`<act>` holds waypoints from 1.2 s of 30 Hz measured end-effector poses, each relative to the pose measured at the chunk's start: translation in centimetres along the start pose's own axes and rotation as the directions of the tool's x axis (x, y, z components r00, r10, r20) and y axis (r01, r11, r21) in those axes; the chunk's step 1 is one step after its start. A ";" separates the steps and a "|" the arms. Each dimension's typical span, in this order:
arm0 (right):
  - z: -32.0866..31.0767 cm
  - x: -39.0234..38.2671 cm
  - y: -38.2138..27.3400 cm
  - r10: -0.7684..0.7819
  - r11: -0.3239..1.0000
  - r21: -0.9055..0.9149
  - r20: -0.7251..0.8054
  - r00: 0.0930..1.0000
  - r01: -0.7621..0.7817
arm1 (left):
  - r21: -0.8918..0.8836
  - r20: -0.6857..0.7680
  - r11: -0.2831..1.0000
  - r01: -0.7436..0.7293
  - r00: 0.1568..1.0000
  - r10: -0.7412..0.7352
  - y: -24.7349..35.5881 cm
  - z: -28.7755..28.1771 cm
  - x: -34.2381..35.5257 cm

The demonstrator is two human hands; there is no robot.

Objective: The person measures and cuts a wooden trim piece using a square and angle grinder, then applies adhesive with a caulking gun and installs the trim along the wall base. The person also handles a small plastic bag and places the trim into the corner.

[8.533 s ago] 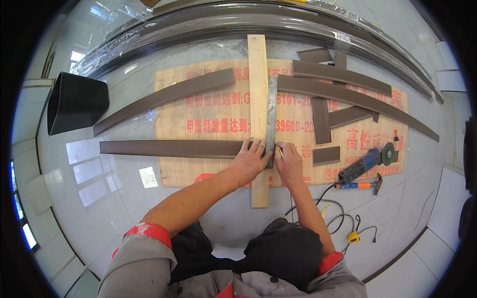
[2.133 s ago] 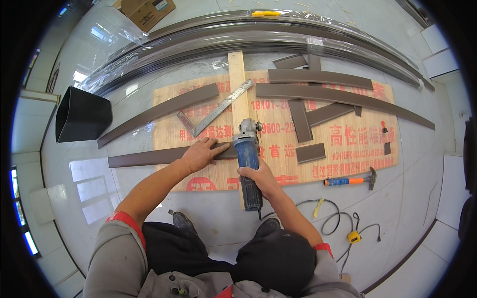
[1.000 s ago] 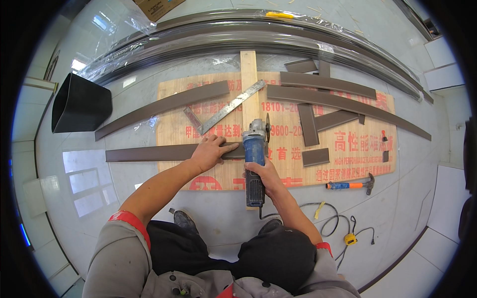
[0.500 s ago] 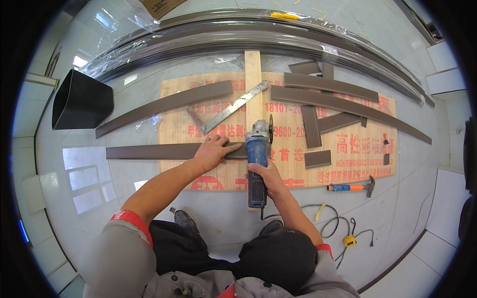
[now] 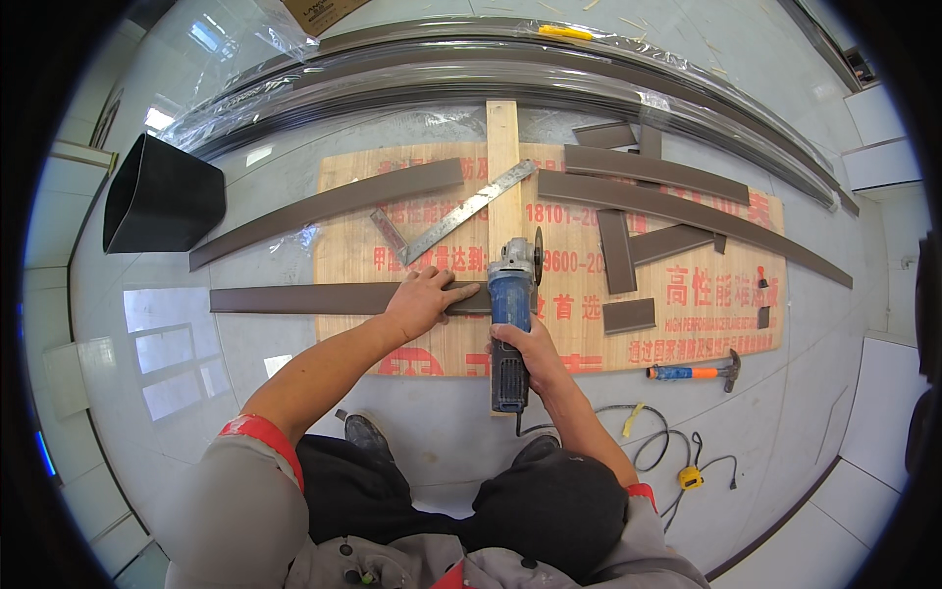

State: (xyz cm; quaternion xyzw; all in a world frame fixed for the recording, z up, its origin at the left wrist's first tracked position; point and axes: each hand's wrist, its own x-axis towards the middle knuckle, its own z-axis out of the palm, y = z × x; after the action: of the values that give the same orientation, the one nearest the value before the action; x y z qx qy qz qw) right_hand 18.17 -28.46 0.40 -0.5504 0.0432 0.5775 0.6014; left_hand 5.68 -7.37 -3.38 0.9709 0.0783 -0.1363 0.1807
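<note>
My right hand (image 5: 530,346) is closed round the body of a blue and black angle grinder (image 5: 511,304). The grinder's disc (image 5: 538,257) stands on edge at the right of its head. Under the tool lies a pale wooden batten (image 5: 502,137). My left hand (image 5: 422,302) lies spread over a long brown strip (image 5: 294,299), pressing it near its right end, left of the grinder; the grinder hides that end. Just beyond this hand lies a metal try square (image 5: 469,209), its blade slanting up onto the batten.
A printed wooden board (image 5: 343,339) lies beneath the work. Brown offcuts (image 5: 628,315) and longer strips (image 5: 687,211) are on its right. Nearby lie a hammer (image 5: 697,372), a cord (image 5: 653,461) and a yellow tape measure (image 5: 691,478). Plastic-wrapped lengths (image 5: 471,79) span the back; a dark hollow tube (image 5: 162,201) stands left.
The view has shifted very slightly. Both hands, the grinder and the brown strip keep nearly the same places; the disc appears turned a little more toward view.
</note>
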 end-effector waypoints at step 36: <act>-0.5 -0.3 0.7 0.023 1.000 0.008 0.020 1.000 -0.023 | 0.002 -0.009 1.000 -0.003 1.000 0.003 0.1 0.1 0.0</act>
State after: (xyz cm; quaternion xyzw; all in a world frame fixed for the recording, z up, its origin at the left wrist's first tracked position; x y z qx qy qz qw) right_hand 17.85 -29.20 0.04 -0.5416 0.0459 0.5896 0.5975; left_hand 5.69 -7.46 -3.46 0.9718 0.0773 -0.1316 0.1797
